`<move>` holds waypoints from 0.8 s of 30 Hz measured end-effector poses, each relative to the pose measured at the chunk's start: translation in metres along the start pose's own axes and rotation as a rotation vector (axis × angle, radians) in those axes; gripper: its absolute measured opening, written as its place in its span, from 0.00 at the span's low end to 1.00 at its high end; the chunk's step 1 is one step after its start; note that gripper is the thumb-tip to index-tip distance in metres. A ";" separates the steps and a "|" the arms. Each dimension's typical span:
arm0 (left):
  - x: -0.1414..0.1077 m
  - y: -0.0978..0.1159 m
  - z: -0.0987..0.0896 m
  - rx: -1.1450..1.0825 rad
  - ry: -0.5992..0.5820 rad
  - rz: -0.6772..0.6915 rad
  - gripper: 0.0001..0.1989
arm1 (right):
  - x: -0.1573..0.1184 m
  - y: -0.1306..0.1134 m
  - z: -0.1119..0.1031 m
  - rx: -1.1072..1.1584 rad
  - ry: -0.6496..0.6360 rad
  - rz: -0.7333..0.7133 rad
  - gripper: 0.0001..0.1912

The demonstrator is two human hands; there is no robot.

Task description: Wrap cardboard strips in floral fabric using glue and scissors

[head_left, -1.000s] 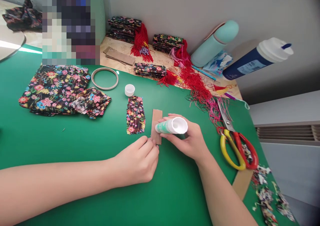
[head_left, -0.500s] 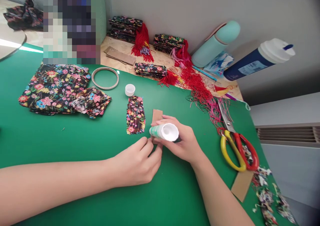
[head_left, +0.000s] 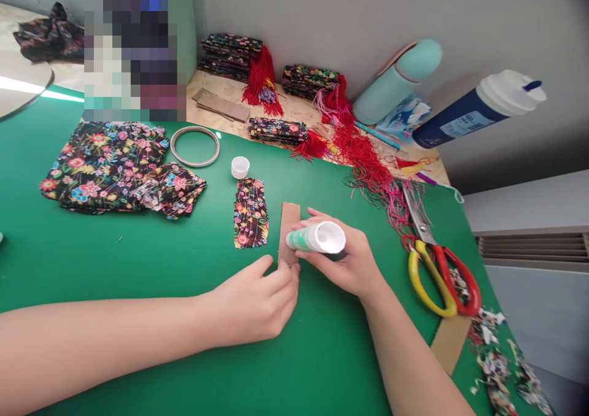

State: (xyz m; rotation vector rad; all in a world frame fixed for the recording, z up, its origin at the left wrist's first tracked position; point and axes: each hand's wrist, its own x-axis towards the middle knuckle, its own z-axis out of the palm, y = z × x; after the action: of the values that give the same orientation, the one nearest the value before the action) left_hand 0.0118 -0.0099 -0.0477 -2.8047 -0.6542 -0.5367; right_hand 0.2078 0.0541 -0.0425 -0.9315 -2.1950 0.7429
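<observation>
A brown cardboard strip (head_left: 289,216) lies upright in view on the green mat. My left hand (head_left: 262,296) pinches its near end with closed fingers. My right hand (head_left: 350,256) is wrapped round a white and green glue stick (head_left: 306,240), whose far end rests on or just over the strip's right side. To the left of the strip lies a small floral fabric piece (head_left: 251,213), flat on the mat. A white round cap (head_left: 240,167) stands just behind the fabric.
Folded floral cloth (head_left: 110,164) and a ring (head_left: 195,146) are at the left. Bundles with red tassels (head_left: 278,129) line the back. Scissors (head_left: 444,278), another cardboard strip (head_left: 451,342) and scraps lie at the right, with two bottles (head_left: 460,121) (head_left: 398,81) behind.
My right hand and the glue stick have shifted a little to the right, showing more of the cardboard strip. My left hand stays at the strip's near end.
</observation>
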 end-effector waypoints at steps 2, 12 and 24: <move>0.000 0.000 0.000 -0.007 0.005 0.004 0.14 | 0.000 0.001 0.000 0.052 -0.034 -0.025 0.18; 0.000 0.000 0.000 -0.016 0.007 -0.004 0.14 | 0.000 0.000 -0.007 0.080 -0.078 -0.024 0.16; 0.000 0.000 -0.002 -0.011 0.022 -0.014 0.14 | 0.000 0.002 -0.012 0.076 -0.071 -0.011 0.17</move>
State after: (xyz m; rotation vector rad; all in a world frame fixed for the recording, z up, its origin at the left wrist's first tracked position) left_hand 0.0112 -0.0102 -0.0455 -2.8022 -0.6683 -0.5745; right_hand 0.2170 0.0583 -0.0365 -0.8669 -2.2143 0.8604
